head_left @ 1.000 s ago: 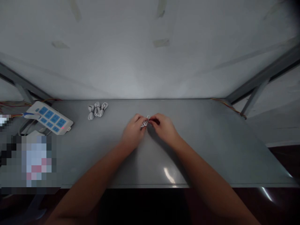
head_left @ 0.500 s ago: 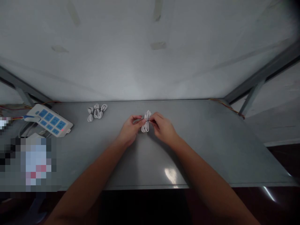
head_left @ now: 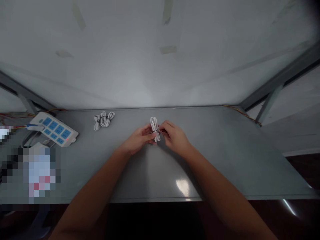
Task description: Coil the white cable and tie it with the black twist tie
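Cable bundle (head_left: pixel 155 128) upright, long axis away from body, pinched at middle between both hands. Left hand (head_left: pixel 138 140) grips from left, right hand (head_left: pixel 175 137) from right, equally near.

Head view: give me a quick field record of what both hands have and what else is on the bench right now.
left hand: pinching the white cable bundle from its left side
right hand: gripping the same bundle at its dark tie, from the right
bundle pose: held roughly upright just above the grey table
other bundles: tied white cable bundles lying at the back left
power strip: white with blue sockets, far left, red light on
wall: pale, behind the table
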A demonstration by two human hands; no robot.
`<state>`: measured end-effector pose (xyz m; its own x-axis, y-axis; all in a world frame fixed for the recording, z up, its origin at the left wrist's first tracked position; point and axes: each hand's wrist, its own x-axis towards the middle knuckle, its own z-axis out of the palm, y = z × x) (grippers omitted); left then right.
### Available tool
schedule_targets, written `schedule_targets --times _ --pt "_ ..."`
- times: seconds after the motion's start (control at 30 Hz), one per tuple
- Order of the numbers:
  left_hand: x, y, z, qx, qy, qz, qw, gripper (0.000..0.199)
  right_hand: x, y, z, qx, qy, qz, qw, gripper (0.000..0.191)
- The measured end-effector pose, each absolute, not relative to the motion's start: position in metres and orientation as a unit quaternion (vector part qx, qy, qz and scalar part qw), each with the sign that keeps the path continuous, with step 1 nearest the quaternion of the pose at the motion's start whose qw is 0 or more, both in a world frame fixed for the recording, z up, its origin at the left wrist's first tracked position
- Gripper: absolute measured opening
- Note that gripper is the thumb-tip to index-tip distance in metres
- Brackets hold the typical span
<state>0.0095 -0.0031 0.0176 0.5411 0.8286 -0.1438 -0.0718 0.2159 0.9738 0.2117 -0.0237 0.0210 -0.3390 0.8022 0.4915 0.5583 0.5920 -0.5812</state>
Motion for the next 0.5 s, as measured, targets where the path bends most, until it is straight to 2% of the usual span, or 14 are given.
schedule_targets --times 0.07,0.2,0.27,0.37,0.5 --pt "0.008 -0.002 0.017 0.600 0.373 0.346 0.617 0.040 0.210 -0.022 0.019 -0.447 -0.772 0.204 0.404 0.014" --pt "0.008 -0.004 0.019 0.729 0.423 0.377 0.383 0.023 0.208 -0.019 0.017 -0.490 -0.693 0.319 0.422 0.007" --pt "0.009 -0.008 0.020 0.764 0.435 0.369 0.301 0.024 0.209 -0.017 0.015 -0.500 -0.659 0.367 0.427 0.008" --pt "0.010 -0.013 0.020 0.781 0.430 0.353 0.286 0.035 0.212 -0.013 0.013 -0.511 -0.615 0.402 0.447 0.012" --pt "0.013 -0.011 0.012 0.749 0.426 0.332 0.383 0.035 0.216 -0.009 0.013 -0.504 -0.574 0.425 0.486 0.017"
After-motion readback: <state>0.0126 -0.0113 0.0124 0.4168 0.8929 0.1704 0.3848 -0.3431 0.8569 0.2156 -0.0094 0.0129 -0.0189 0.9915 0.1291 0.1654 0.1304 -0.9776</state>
